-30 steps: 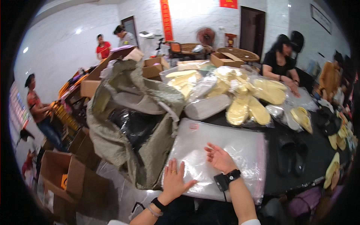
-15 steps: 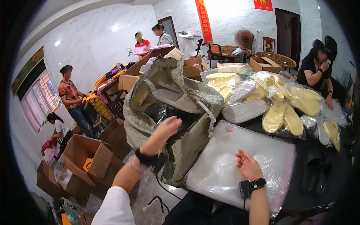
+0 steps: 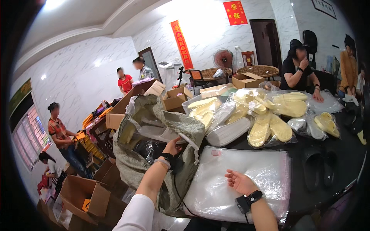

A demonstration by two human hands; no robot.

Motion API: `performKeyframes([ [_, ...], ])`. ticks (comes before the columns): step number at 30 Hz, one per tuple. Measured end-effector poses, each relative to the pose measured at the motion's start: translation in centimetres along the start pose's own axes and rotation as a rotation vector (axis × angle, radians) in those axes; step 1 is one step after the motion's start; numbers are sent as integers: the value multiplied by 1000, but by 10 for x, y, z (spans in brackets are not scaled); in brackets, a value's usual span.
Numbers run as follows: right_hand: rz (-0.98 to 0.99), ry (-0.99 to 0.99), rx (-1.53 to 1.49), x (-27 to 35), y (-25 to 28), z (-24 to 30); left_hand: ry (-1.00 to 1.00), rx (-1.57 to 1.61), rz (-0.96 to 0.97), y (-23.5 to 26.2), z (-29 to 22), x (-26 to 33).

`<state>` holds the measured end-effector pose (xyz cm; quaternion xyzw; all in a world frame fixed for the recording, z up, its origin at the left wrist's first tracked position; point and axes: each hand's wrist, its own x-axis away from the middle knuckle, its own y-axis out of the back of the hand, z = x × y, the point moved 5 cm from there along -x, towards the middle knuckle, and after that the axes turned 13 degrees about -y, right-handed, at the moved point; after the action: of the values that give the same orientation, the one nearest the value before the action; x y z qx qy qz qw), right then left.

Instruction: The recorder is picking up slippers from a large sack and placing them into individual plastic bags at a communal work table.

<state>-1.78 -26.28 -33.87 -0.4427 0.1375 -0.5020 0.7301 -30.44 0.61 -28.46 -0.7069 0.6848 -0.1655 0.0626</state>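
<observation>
At the mouth of a woven sack (image 3: 129, 154), my left hand (image 3: 171, 148) reaches in with its fingers apart, close to a grey slipper (image 3: 162, 133) and the inner side of the sack. Whether the fingertips touch the slipper is hard to make out. Dark plastic wrapping (image 3: 148, 150) lies deeper in the sack. My right hand (image 3: 242, 182) hovers, palm turned up and fingers loosely bent, over a stack of clear plastic bags (image 3: 208, 184); nothing is in it. Both wrists wear dark bands.
Behind the bags lie bagged yellow slippers (image 3: 269, 129) and grey slippers (image 3: 229, 132) on a black table (image 3: 304, 196). Black slippers (image 3: 313, 165) sit to the right. Cardboard boxes (image 3: 79, 194) stand on the left. A person in black (image 3: 291, 73) sits across the table; several others work around.
My left hand has moved from above the sack's dark contents to its right inner side, beside the grey slipper. My right hand stays over the bags. The view has turned rightward.
</observation>
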Motion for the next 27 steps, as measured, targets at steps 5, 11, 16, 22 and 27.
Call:
performKeyframes([
  [5,4,-1,-7,-2,1,0,-341,8,-140,-12,-28,21],
  [11,-6,14,-28,0,2,5,-542,-194,-172,-23,-117,121],
  [16,-13,-1,-45,-3,1,3,-763,94,-31,-19,-180,197],
  [22,-25,6,-14,2,-3,6,-932,360,290,-14,-189,251],
  [27,134,16,-14,9,-38,5,-781,664,666,-63,-166,284],
])
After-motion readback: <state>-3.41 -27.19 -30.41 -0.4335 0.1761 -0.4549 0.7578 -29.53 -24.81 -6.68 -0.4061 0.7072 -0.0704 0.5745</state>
